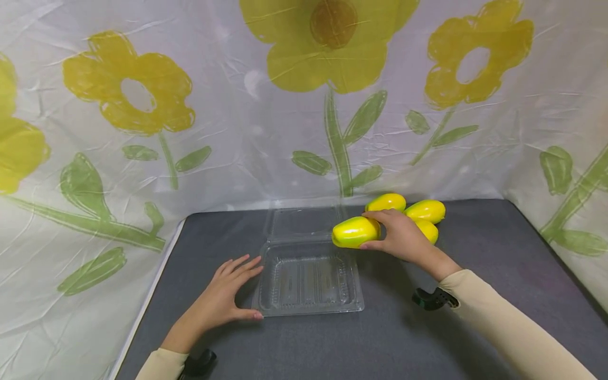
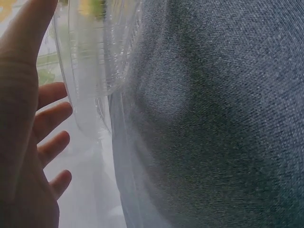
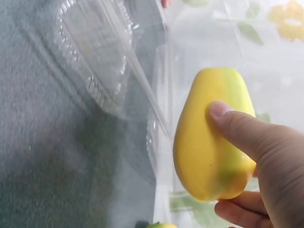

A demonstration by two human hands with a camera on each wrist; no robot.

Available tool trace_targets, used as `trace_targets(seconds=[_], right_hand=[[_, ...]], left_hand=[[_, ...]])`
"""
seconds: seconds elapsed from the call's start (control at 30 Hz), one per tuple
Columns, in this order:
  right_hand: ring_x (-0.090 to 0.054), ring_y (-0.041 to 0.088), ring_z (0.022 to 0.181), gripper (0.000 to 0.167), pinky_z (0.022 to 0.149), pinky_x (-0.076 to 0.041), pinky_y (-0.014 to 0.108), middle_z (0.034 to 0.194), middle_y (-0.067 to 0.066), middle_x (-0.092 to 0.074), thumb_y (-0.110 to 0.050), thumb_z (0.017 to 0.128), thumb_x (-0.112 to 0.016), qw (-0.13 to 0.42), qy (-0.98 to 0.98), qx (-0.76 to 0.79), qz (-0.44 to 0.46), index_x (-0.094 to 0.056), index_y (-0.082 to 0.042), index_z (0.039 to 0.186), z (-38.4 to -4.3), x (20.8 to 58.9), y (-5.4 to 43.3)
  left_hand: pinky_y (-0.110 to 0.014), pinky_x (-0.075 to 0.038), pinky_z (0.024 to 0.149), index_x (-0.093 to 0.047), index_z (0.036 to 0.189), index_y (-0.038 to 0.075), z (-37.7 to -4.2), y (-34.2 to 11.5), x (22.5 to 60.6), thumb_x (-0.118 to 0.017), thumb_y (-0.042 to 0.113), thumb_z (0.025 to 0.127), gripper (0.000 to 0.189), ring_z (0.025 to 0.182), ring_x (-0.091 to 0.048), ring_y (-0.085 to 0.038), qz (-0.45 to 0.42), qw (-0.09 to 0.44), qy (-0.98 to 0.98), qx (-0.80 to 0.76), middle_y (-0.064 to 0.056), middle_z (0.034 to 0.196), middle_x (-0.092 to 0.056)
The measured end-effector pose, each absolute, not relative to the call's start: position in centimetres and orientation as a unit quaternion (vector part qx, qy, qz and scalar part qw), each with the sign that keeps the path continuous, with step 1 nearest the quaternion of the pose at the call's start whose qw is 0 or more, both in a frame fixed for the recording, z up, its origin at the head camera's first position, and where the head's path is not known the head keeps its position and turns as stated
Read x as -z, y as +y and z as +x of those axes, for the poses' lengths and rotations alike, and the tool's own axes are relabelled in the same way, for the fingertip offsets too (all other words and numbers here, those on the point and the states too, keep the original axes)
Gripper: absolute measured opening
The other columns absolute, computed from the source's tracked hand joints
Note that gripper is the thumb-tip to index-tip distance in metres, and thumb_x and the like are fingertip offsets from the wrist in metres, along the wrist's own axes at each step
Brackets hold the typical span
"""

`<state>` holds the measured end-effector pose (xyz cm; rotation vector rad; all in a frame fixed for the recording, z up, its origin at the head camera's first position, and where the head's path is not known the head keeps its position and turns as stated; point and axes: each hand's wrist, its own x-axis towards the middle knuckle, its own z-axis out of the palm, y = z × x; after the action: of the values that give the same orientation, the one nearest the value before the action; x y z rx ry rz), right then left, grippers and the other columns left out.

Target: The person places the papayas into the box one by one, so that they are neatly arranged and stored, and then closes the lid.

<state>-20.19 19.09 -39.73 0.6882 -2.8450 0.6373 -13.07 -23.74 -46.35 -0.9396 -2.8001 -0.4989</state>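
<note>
My right hand [image 1: 405,238] grips a glossy yellow papaya [image 1: 353,232] with a greenish tinge, thumb on one side and fingers on the other. In the head view the fruit overlaps the back right corner of a clear plastic clamshell box [image 1: 311,282]. The right wrist view shows the papaya [image 3: 211,147] held up, its narrower end away from the palm. The box lies with its lid [image 1: 306,222] folded back toward the wall. Beside the box's left edge is my left hand [image 1: 220,295], fingers spread and thumb near the front left corner, holding nothing.
Behind my right hand, three more yellow papayas [image 1: 426,211] lie together at the back of the dark grey table [image 1: 494,274]. A white cloth wall [image 1: 228,158] printed with yellow flowers closes off the back and sides.
</note>
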Motion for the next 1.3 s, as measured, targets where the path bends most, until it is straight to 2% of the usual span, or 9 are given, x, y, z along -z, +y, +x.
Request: trace_targets(seconds=[0.23, 0.4, 0.6, 0.83, 1.3], right_hand=[[-0.064, 0.032, 0.112, 0.075, 0.09, -0.055, 0.049, 0.125, 0.009, -0.069, -0.047, 0.073, -0.085, 0.071, -0.946, -0.212, 0.235, -0.06, -0.011, 0.135, -20.0, 39.2, 17.5], [-0.065, 0.028, 0.107, 0.075, 0.088, -0.056, 0.046, 0.122, 0.007, -0.07, -0.048, 0.073, -0.084, 0.07, -0.944, -0.217, 0.24, -0.061, -0.012, 0.134, -19.9, 39.1, 16.3], [-0.066, 0.024, 0.104, 0.073, 0.086, -0.057, 0.042, 0.124, 0.005, -0.07, -0.049, 0.074, -0.083, 0.058, -0.941, -0.228, 0.242, -0.061, -0.012, 0.134, -19.7, 39.1, 15.0], [-0.065, 0.025, 0.104, 0.072, 0.084, -0.055, 0.041, 0.124, 0.005, -0.07, -0.05, 0.076, -0.082, 0.046, -0.942, -0.23, 0.238, -0.061, -0.013, 0.134, -19.5, 38.9, 13.5], [-0.065, 0.02, 0.095, 0.066, 0.079, -0.054, 0.037, 0.115, 0.004, -0.072, -0.048, 0.077, -0.082, 0.039, -0.936, -0.249, 0.245, -0.064, -0.013, 0.13, -19.1, 38.6, 10.9]], left_hand=[[-0.064, -0.026, 0.114, -0.05, 0.146, 0.011, -12.9, -23.6, 46.1, -0.075, 0.07, 0.069, 0.1, 0.145, -0.036, -0.035, -0.313, 0.062, -0.935, 0.154, -0.006, 0.157, -0.043], [-0.063, -0.026, 0.114, -0.052, 0.144, 0.012, -12.8, -23.6, 46.0, -0.069, 0.075, 0.069, 0.099, 0.144, -0.038, -0.035, -0.315, 0.074, -0.935, 0.146, -0.006, 0.156, -0.045], [-0.063, -0.025, 0.114, -0.055, 0.142, 0.014, -12.6, -23.5, 46.0, -0.072, 0.073, 0.067, 0.097, 0.143, -0.039, -0.035, -0.306, 0.076, -0.938, 0.144, -0.006, 0.155, -0.047], [-0.062, -0.026, 0.115, -0.06, 0.136, 0.015, -12.2, -23.4, 46.1, -0.075, 0.07, 0.065, 0.091, 0.142, -0.042, -0.035, -0.299, 0.088, -0.939, 0.148, -0.005, 0.151, -0.051], [-0.062, -0.026, 0.116, -0.061, 0.136, 0.015, -11.7, -23.2, 46.2, -0.076, 0.065, 0.069, 0.085, 0.142, -0.041, -0.034, -0.287, 0.085, -0.94, 0.165, -0.004, 0.151, -0.051]])
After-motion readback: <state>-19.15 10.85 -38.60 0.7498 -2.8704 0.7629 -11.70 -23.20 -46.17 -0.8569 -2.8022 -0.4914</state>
